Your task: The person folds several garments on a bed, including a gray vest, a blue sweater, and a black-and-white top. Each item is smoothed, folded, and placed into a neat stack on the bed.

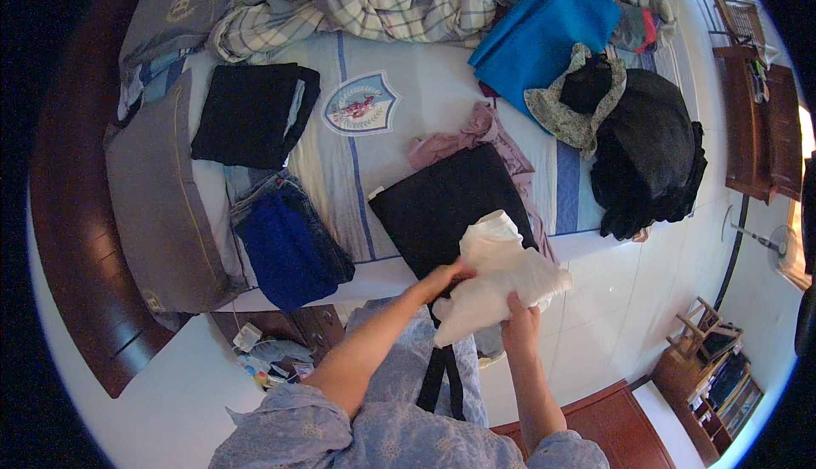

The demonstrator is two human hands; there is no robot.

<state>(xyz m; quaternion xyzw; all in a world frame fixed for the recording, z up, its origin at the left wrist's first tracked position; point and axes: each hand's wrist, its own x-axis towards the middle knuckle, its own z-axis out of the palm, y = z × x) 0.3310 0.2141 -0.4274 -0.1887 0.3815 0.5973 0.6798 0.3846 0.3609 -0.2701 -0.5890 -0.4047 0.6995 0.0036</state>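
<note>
Both hands have hold of a white cloth garment (503,271), bunched and partly folded in the air before me. My left hand (454,273) grips its left side, with the fingers partly hidden behind the cloth. On its lower right edge, my right hand (523,317) pinches the fabric with the thumb on top. Below the white garment, a black folded garment (446,208) lies at the bed's near edge, and black straps (440,376) hang down in front of my lap. A crumpled pink garment (475,131) sticks out from behind the black one.
On the bed (421,86) are folded black trousers (245,115), blue clothes (290,252), a teal cloth (548,36), a patterned hat (564,109) and a dark mesh heap (650,144). A plaid blanket (408,4) lies along the far side. Grey pillows (162,195) rest at the left.
</note>
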